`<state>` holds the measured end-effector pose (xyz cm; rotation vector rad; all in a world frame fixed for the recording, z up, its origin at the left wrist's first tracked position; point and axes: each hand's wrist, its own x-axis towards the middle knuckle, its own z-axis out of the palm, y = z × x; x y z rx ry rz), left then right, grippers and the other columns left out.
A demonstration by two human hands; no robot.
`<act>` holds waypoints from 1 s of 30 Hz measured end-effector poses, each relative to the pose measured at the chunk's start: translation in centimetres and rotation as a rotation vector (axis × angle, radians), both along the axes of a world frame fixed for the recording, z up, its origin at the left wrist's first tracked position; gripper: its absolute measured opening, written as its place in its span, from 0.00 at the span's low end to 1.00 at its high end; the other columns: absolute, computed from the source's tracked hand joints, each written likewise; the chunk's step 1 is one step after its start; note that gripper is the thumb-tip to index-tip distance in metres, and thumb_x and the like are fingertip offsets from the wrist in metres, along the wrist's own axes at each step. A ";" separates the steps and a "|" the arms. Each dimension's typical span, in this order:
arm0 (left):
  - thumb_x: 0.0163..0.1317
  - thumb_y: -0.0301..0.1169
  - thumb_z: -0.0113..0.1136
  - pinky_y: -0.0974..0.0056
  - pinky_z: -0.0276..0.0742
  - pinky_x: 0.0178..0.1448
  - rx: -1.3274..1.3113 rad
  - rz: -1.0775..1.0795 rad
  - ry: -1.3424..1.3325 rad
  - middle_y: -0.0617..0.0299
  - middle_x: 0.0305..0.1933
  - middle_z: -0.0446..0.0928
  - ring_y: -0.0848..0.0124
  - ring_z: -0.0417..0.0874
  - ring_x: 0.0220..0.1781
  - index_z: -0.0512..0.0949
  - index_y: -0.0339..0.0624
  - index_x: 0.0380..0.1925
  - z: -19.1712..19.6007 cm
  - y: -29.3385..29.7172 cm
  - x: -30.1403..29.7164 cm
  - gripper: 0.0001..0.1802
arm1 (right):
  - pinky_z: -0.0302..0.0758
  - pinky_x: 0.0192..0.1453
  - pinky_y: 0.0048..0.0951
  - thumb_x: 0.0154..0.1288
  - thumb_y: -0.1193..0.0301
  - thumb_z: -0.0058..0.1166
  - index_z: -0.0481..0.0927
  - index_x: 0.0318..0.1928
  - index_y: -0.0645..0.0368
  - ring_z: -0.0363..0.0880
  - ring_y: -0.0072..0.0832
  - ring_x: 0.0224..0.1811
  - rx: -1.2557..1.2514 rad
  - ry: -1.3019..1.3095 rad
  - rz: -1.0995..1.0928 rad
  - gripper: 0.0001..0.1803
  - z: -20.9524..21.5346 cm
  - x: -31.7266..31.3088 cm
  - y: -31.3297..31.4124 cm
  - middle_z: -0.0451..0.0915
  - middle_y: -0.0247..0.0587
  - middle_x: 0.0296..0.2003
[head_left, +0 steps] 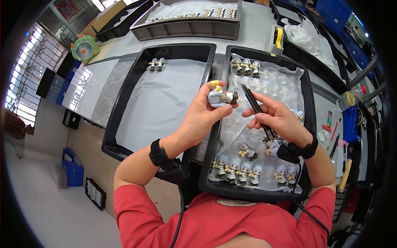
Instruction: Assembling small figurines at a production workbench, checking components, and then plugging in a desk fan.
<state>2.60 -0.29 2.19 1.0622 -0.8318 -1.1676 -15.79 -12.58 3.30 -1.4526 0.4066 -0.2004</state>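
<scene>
My left hand (pixel 202 109) is closed around a small figurine (pixel 219 97) with pale hair, a white outfit and dark boots, tilted on its side. Yellow tape wraps one finger of that hand. Just to the right, my right hand (pixel 275 115) grips a slim black tool (pixel 255 105), like tweezers or a pen; its exact kind is unclear. The tool's upper end is near the figurine but apart from it. Both hands are above the right black tray (pixel 206 175), lined with white sheeting. Similar figurines (pixel 245 170) lie in it along the near edge, with 3 more (pixel 247 67) at the far left corner.
Left of it, another lined black tray (pixel 109 138) holds two figurines (pixel 157 64). Behind stands a grey crate (pixel 186 29) with many small pieces. A green fan (pixel 84 48) sits at far left, a tape dispenser (pixel 276 40) at the back. Cables run from both wrist straps.
</scene>
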 end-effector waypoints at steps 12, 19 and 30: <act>0.56 0.22 0.57 0.69 0.73 0.51 0.001 -0.026 -0.012 0.61 0.46 0.72 0.67 0.76 0.50 0.59 0.44 0.55 0.0 0.0 -0.1 0.27 | 0.70 0.35 0.17 0.64 0.76 0.41 0.62 0.59 0.59 0.73 0.16 0.29 -0.119 0.083 -0.048 0.22 0.7 -0.4 -0.3 0.76 0.36 0.33; 0.55 0.20 0.57 0.69 0.72 0.53 -0.020 -0.090 -0.085 0.61 0.46 0.71 0.70 0.75 0.50 0.59 0.43 0.55 -0.4 -0.2 -0.5 0.28 | 0.68 0.31 0.28 0.63 0.70 0.46 0.72 0.38 0.63 0.74 0.31 0.26 -0.749 -0.107 -0.180 0.08 -0.3 0.5 0.3 0.74 0.41 0.23; 0.54 0.21 0.58 0.69 0.72 0.53 -0.015 -0.165 -0.196 0.62 0.47 0.69 0.74 0.73 0.48 0.59 0.40 0.55 0.3 0.0 -1.0 0.28 | 0.64 0.22 0.38 0.56 0.54 0.53 0.65 0.24 0.61 0.71 0.45 0.20 -1.170 0.141 -0.133 0.22 -0.7 0.6 0.4 0.70 0.46 0.16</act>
